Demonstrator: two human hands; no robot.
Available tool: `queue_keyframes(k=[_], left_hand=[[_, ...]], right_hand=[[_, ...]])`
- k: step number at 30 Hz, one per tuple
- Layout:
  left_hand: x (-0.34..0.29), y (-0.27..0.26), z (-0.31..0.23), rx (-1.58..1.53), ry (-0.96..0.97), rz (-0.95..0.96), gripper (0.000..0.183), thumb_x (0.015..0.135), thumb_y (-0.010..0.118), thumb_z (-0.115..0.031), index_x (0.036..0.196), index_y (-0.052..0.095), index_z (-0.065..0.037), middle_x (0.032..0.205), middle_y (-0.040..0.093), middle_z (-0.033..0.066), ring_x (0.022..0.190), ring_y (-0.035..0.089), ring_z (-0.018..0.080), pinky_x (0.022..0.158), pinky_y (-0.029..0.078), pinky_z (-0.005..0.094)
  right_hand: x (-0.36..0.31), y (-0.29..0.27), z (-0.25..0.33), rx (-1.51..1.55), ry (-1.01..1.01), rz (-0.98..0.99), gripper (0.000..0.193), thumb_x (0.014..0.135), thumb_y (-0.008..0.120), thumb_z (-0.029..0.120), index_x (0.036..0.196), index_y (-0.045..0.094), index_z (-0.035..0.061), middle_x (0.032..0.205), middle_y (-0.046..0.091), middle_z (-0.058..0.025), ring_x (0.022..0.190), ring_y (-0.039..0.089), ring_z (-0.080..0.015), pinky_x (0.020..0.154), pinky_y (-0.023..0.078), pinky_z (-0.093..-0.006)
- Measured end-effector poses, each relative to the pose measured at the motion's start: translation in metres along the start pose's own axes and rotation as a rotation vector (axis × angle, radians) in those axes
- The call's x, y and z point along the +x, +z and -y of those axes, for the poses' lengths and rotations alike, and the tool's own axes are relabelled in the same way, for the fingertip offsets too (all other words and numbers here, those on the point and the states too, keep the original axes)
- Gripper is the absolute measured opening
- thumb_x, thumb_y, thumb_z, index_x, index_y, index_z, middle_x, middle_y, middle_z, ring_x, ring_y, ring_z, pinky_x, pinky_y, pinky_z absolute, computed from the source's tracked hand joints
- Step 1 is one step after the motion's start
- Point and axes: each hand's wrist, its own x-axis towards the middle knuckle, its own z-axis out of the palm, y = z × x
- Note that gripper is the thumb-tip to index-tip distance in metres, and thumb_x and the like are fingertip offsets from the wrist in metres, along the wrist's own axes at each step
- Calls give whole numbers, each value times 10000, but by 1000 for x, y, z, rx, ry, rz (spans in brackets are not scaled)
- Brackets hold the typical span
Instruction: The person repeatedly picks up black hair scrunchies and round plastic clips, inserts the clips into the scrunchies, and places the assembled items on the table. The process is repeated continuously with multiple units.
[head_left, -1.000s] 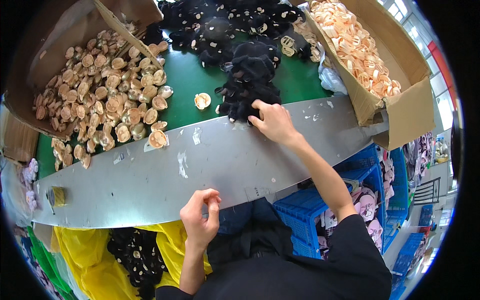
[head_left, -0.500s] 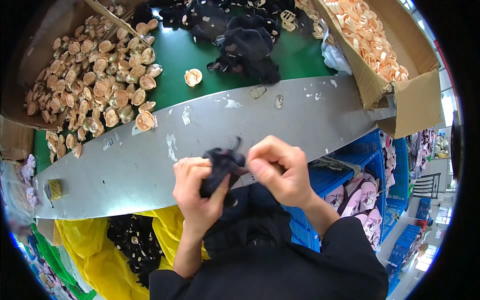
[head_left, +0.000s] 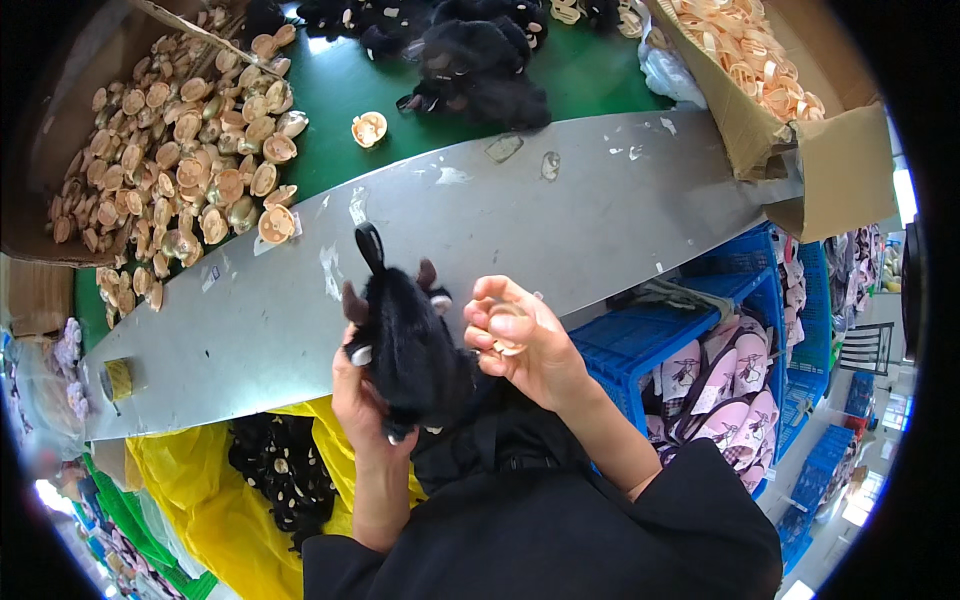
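A black plush animal toy (head_left: 408, 345) with brown horns, pale ears and a black hanging loop is upright above the near edge of the metal table. My left hand (head_left: 362, 400) is closed around its left side and lower part; the fingers behind it are hidden. Just right of the toy, my right hand (head_left: 535, 345) pinches a small peach-coloured plastic piece (head_left: 508, 345) between thumb and fingers. Part of that piece is covered by the fingers. On the green surface beyond, one round peach plastic shell (head_left: 369, 129) lies alone, near a pile of black plush pieces (head_left: 475, 75).
A carton at the left spills many gold and peach shells (head_left: 215, 165). Another carton (head_left: 850, 170) at the right holds peach plastic parts (head_left: 745, 55). Blue crates (head_left: 625, 350) with pink printed pieces stand right of me. A yellow bag (head_left: 190, 480) with black plush pieces sits below the grey metal tabletop (head_left: 560, 215).
The plush toy, bunched up before, now hangs out at full shape with its horns and loop upward. My right hand has moved slightly left and turned, showing the plastic piece.
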Motion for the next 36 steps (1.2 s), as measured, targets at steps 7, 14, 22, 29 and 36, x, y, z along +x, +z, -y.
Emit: queue_keyframes(k=[7, 14, 22, 29, 36], left_hand=[[-3, 3, 4, 547, 80, -192, 553, 841, 787, -25, 1343, 565, 43, 1229, 686, 128, 1079, 681, 191, 940, 552, 338], [-11, 4, 13, 488, 102, -423, 282, 1019, 608, -215, 1241, 629, -42, 1044, 714, 82, 889, 710, 168, 750, 583, 305], [-20, 14, 6, 471, -4, -279, 306, 983, 641, -128, 1240, 608, 34, 1067, 714, 136, 873, 700, 187, 780, 567, 304], [-25, 16, 4, 397, -103, -279, 357, 1002, 634, -154, 1297, 565, 34, 1030, 709, 126, 866, 700, 194, 779, 578, 324], [-32, 5, 3, 347, -94, -152, 321, 1023, 628, -196, 1288, 589, -18, 1105, 711, 94, 925, 712, 187, 818, 593, 318]], right_hand=[[-21, 17, 1, -38, -194, -98, 357, 1039, 498, 238, 1318, 450, 20, 940, 614, -159, 672, 628, -200, 545, 538, -248], [-35, 41, 11, -416, -249, 18, 330, 1013, 617, 108, 1289, 480, -12, 812, 655, -126, 566, 551, -62, 473, 424, -196], [-19, 36, -15, -485, -336, 56, 276, 1001, 644, 120, 1216, 485, 50, 935, 663, -58, 687, 608, -55, 616, 507, -197], [-16, 36, -2, -673, -412, 72, 188, 1019, 634, 171, 1133, 612, 24, 914, 674, -54, 719, 645, -82, 655, 525, -215], [-18, 35, 2, -648, -362, 110, 228, 1031, 626, 230, 1116, 618, 18, 907, 684, -69, 751, 670, -107, 687, 534, -238]])
